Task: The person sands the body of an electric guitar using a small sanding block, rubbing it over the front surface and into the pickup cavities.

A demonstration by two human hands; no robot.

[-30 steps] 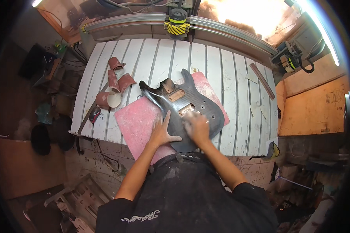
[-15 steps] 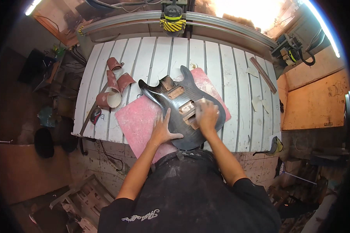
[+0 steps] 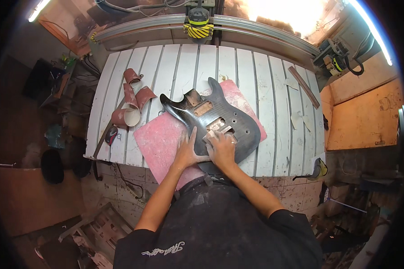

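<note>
A dark, dull-black electric guitar body (image 3: 242,130) lies flat on a pink mat (image 3: 155,136), its horns pointing away from me. Bare wood shows in its neck pocket and cutouts, and small holes dot the right side. My left hand (image 3: 187,150) rests against the body's left edge with fingers stretched and thumb reaching across the lower part. Over the lower middle, beside the cutouts, my right hand (image 3: 222,150) presses down with bent fingers. Under its fingertips shows the edge of a small pale piece of sandpaper (image 3: 207,136), mostly hidden. Whitish dust coats both hands.
Beneath the mat is a white slatted table (image 3: 274,148). Reddish sandpaper rolls (image 3: 131,115) and a dark red-black tool (image 3: 111,134) sit at left. A brown strip (image 3: 304,86) and pale paper scraps (image 3: 296,121) lie at right. A metal rail (image 3: 152,28) spans the far side.
My right hand has moved left and toward me across the guitar body, close to my left thumb, uncovering the holes on the right. My left hand stays in place.
</note>
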